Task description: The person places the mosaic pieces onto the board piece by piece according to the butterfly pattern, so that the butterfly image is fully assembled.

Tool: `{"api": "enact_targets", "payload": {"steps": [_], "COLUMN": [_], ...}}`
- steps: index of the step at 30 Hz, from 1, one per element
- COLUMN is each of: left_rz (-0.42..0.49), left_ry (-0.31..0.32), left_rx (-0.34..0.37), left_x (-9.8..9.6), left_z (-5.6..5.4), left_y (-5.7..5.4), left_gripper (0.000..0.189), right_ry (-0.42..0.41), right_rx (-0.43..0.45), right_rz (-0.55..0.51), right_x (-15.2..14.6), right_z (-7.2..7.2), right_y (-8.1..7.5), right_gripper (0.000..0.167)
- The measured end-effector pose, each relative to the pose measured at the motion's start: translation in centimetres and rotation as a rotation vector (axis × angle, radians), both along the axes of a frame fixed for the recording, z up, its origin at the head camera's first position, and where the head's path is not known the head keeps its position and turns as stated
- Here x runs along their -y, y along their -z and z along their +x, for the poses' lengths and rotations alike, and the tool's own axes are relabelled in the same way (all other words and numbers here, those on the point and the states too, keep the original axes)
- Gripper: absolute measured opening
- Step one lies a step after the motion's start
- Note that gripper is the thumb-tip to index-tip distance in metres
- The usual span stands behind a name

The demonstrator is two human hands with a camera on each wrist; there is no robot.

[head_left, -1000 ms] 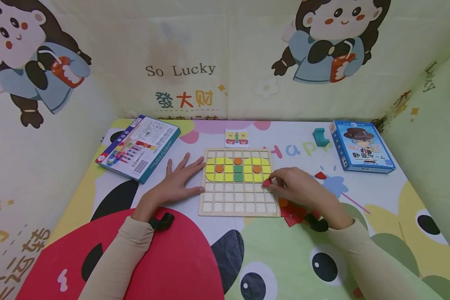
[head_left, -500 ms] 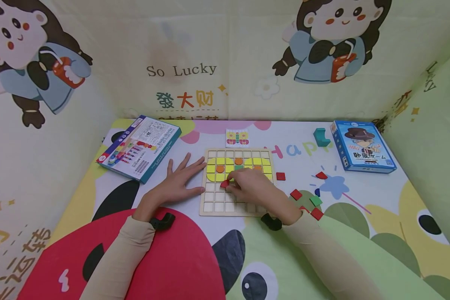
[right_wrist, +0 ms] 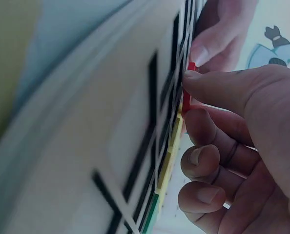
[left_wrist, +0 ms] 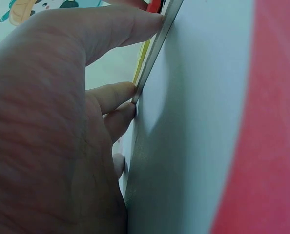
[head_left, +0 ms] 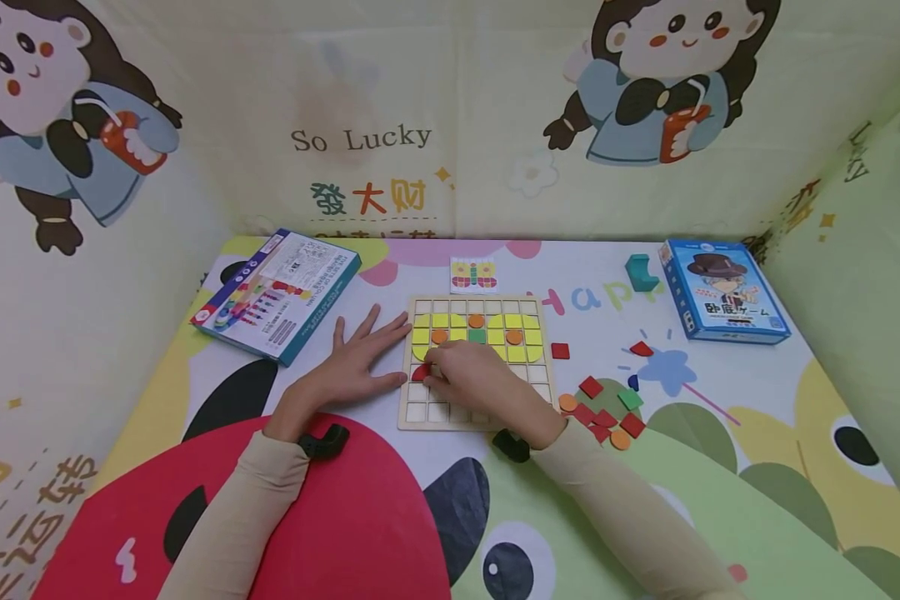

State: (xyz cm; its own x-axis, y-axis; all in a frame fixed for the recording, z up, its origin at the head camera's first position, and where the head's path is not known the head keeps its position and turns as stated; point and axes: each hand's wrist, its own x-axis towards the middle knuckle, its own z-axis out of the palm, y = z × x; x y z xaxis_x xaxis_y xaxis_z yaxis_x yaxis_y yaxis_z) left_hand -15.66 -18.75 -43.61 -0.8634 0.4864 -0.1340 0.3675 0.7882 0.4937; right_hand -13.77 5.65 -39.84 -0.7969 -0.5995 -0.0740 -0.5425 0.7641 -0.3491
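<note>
A wooden grid board (head_left: 416, 412) lies mid-table, its upper rows filled with yellow tiles (head_left: 532, 323), orange round tiles and a green tile. My left hand (head_left: 351, 367) is spread flat at the board's left side, thumb and fingertips touching its edge. My right hand (head_left: 476, 379) reaches over the board and pinches a red tile with one rounded edge (head_left: 421, 372), at the leftmost cell just under the yellow block. In the right wrist view the red tile (right_wrist: 187, 95) stands between thumb and forefinger, close against the grid. That hand hides several middle cells.
Loose red, orange, green and blue tiles (head_left: 603, 417) lie right of the board. A butterfly pattern card (head_left: 474, 276) sits behind it. One box (head_left: 279, 296) lies back left, another blue box (head_left: 723, 292) back right, beside a teal block (head_left: 641, 273).
My right hand has moved left across the board with the red tile, from its right edge to the left column. The left hand has stayed in place.
</note>
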Motion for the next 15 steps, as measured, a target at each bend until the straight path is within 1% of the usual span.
{"api": "enact_targets", "payload": {"steps": [5, 10, 15], "left_rz": [0.005, 0.001, 0.005], "left_ry": [-0.004, -0.009, -0.008], "left_rx": [0.003, 0.006, 0.010], "left_x": [-0.02, -0.02, -0.12], "left_z": [0.03, 0.06, 0.09], "left_y": [0.00, -0.05, -0.21], "left_gripper": [0.088, 0.089, 0.089], "right_ry": [-0.008, -0.003, 0.003], "right_rx": [-0.029, -0.016, -0.016], "right_rz": [0.007, -0.007, -0.004], "right_x": [0.17, 0.14, 0.07], "right_z": [0.08, 0.20, 0.25], "right_y": [0.06, 0.02, 0.11], "right_gripper": [0.023, 0.029, 0.029]}}
